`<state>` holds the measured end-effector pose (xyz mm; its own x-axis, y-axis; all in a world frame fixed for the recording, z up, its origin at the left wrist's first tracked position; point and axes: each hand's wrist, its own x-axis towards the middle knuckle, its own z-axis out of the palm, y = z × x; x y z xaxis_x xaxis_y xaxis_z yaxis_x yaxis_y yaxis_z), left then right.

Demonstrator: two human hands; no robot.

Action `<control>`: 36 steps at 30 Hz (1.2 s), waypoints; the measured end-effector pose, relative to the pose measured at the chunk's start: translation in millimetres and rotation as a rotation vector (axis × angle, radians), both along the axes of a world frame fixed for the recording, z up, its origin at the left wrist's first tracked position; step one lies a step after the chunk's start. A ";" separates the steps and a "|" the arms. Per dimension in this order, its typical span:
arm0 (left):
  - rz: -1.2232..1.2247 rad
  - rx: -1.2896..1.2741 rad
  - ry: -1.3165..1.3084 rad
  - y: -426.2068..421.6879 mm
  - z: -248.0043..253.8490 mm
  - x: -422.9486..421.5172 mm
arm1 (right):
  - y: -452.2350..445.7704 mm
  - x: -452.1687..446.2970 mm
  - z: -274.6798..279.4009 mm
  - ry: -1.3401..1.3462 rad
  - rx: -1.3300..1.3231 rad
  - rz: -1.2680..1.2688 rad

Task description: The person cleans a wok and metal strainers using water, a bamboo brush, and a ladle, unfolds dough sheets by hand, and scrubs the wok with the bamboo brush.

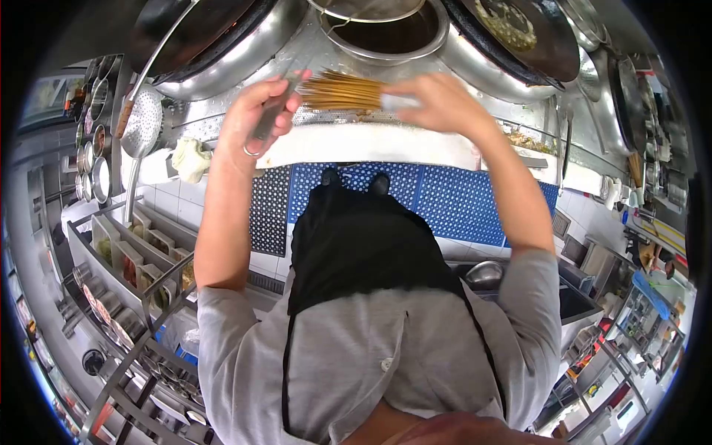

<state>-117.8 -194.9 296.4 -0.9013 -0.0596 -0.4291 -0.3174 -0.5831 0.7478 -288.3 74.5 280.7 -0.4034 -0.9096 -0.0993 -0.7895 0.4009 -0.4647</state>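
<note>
My left hand (259,115) is raised over the stove's front edge, its fingers wrapped round a flat grey metal tool (271,111) that looks like a blade or scraper. Opposite it, my right hand (437,104) grips the pale handle of a bamboo brush (341,90). The brush lies level, its bristles pointing left, close to the fingertips of my left hand. Whether bristles and tool touch, I cannot tell. My right hand is slightly blurred.
Large woks stand at upper left (193,37) and upper right (534,44). Between them is a round pot (386,37) with a strainer on top. A perforated ladle (142,122) and crumpled cloth (191,159) are at left. Food containers (107,241) stand lower left.
</note>
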 end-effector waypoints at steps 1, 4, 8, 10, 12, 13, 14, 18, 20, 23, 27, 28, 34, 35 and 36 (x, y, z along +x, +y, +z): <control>0.004 -0.006 -0.003 -1.1 0.9 -0.6 | -28.8 0.0 -21.3 0.005 -0.002 0.028; -0.008 0.051 0.012 -7.5 -15.3 0.2 | -71.2 0.5 -36.3 -0.042 0.111 0.078; 0.005 0.118 -0.007 -1.3 -38.0 4.0 | -30.3 -22.6 -37.3 0.034 0.192 0.128; 0.000 0.134 -0.011 3.0 -49.0 4.6 | 0.5 -27.6 -4.1 -0.009 0.374 0.061; -0.001 0.129 -0.004 6.0 -61.7 5.0 | 37.3 -36.2 13.3 0.006 0.475 -0.014; 0.000 0.130 0.001 7.9 -67.2 5.5 | 59.6 -42.3 14.1 0.041 0.489 -0.050; 0.003 0.130 0.005 9.7 -71.8 6.2 | 79.6 -47.6 17.2 0.077 0.502 -0.084; -0.004 0.173 -0.028 10.4 -90.5 12.2 | 123.2 -54.1 44.5 0.195 0.659 -0.191; -0.036 0.175 -0.011 8.3 -91.4 14.9 | 123.9 -47.1 77.0 0.247 0.748 -0.266; -0.061 0.133 -0.021 5.1 -89.9 16.1 | 126.0 -40.5 95.8 0.270 0.657 -0.358; -0.049 0.145 -0.040 2.6 -89.0 16.3 | 108.1 -29.5 65.4 0.145 0.443 -0.353; -0.050 0.157 -0.017 1.3 -92.7 16.6 | 99.1 -24.9 53.8 0.109 0.388 -0.341; -0.024 0.238 0.030 -2.8 -99.5 18.7 | 129.3 -37.7 4.8 0.034 0.460 -0.438; -0.022 0.234 0.031 -3.6 -98.8 20.6 | 144.3 -40.7 9.3 0.112 0.450 -0.437; -0.022 0.222 0.025 -4.3 -98.6 22.9 | 152.7 -42.4 18.7 0.132 0.534 -0.463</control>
<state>-94.9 -199.2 197.8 -0.9117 0.0537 -0.4073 -0.3153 -0.7271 0.6098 -330.7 227.2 299.4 -0.7754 -0.4830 -0.4069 -0.5195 0.8541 -0.0239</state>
